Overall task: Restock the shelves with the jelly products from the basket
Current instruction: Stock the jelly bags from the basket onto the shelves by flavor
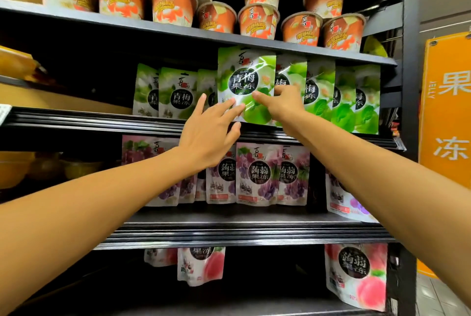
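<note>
A green plum jelly pouch (244, 78) stands upright at the front of the middle shelf (102, 121), ahead of a row of the same green pouches (321, 91). My left hand (209, 132) reaches up with straight fingers, its fingertips touching the pouch's lower left corner and the thumb just below the bottom edge. My right hand (283, 101) holds the pouch at its lower right, thumb on the front and fingers round the right edge. The basket is out of view.
Orange jelly cups (257, 22) fill the shelf above. Purple grape pouches (257, 175) stand on the shelf below, and pink peach pouches (356, 275) lower down. More green pouches (175, 93) sit to the left, with a dark gap further left. An orange sign (448, 111) hangs at the right.
</note>
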A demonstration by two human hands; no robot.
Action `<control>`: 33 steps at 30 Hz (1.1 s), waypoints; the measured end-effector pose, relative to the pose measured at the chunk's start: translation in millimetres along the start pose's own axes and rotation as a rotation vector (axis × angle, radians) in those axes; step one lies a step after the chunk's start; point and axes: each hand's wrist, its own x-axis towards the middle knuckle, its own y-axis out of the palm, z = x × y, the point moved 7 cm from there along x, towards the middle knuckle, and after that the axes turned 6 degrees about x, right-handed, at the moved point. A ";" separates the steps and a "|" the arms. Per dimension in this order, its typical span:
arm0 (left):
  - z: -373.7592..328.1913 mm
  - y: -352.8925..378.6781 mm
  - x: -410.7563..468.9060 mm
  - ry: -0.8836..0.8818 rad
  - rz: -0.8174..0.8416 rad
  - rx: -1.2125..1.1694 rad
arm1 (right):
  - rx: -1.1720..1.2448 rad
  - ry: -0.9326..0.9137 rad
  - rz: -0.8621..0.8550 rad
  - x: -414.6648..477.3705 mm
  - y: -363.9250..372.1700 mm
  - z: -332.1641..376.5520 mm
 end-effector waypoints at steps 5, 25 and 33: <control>-1.8 5.9 -8.0 -0.008 0.025 0.035 | -0.193 -0.075 -0.024 -12.0 -21.5 -0.8; -12.9 17.4 1.5 -0.022 0.114 0.125 | -0.467 -0.089 -0.199 -20.8 -30.3 -13.7; -13.6 7.8 -0.5 -0.049 0.055 0.062 | -0.455 -0.152 -0.167 -26.2 -35.5 -20.1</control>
